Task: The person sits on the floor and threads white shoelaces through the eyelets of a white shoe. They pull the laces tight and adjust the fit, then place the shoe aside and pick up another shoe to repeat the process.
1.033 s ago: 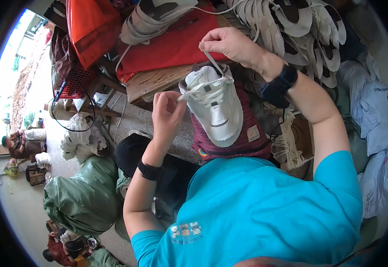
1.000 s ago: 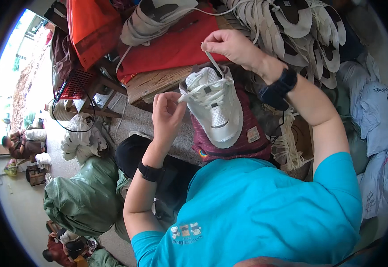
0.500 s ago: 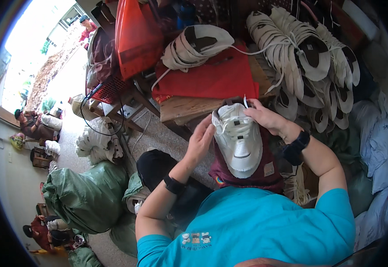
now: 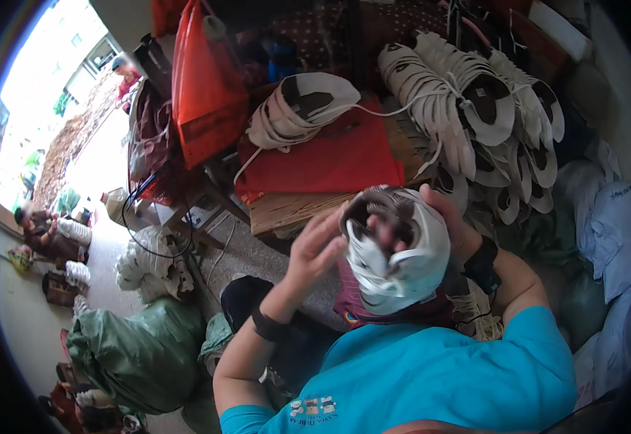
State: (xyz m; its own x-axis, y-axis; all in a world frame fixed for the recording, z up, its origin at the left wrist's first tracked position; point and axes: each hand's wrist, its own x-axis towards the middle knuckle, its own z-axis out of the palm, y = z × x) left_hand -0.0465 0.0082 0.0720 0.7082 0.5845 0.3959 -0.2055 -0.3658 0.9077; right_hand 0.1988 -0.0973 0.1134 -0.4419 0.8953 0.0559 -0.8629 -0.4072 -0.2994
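A white shoe upper (image 4: 395,278) with a dark lining is tilted above my lap, its ankle opening turned up and its laces smeared by motion. My right hand (image 4: 447,220) grips it along the right side; skin-coloured fingertips show blurred inside the opening. At its left edge is my left hand (image 4: 317,246), fingers spread and partly apart; whether they touch the upper is hard to tell. Maroon cloth (image 4: 351,293) lies under the upper. Beyond my hands, a stack of white uppers (image 4: 304,108) with trailing laces rests on red cloth (image 4: 322,163) on a wooden bench (image 4: 293,212).
Bundles of white uppers (image 4: 474,101) are heaped at the far right. White sacks (image 4: 612,239) line the right wall. A red plastic bag (image 4: 207,94) hangs at the far left, and a green sack (image 4: 134,354) sits on the floor. Other people (image 4: 48,235) work at left.
The upper has turned from toe toward me, laces up, to its opening facing up. My right hand has moved to its side. My left hand has shifted slightly down and left; the view has shifted.
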